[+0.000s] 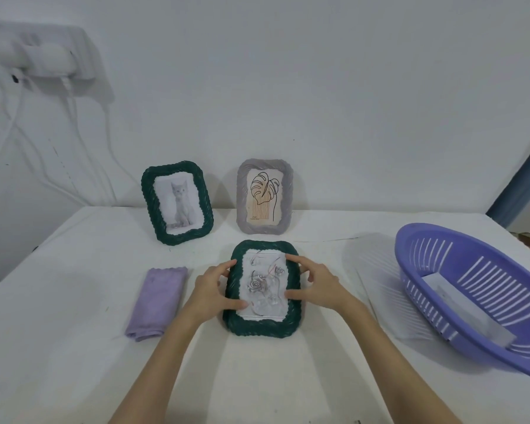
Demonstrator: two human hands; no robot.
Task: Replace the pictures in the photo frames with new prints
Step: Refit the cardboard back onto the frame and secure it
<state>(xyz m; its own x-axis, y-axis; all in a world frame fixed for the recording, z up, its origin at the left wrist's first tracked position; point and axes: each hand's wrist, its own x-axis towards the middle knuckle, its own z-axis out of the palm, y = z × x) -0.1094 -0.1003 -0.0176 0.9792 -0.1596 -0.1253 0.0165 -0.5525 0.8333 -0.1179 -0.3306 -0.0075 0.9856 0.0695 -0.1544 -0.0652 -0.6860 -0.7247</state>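
Observation:
A dark green wavy frame [262, 327] lies flat on the table in front of me. A print of grey roses [265, 286] sits in its opening. My left hand [213, 290] grips the frame's left border, its thumb lying on the print's lower left. My right hand [317, 286] pinches the print's right edge with forefinger and thumb. Two other frames lean on the wall behind: a green frame with a cat picture [178, 203] and a grey frame with a leaf drawing [264, 197].
A folded lilac cloth [158, 301] lies left of the flat frame. A purple slotted basket [478, 289] stands at the right with a white sheet [468, 310] inside. White cables [74, 117] hang down the wall at the left.

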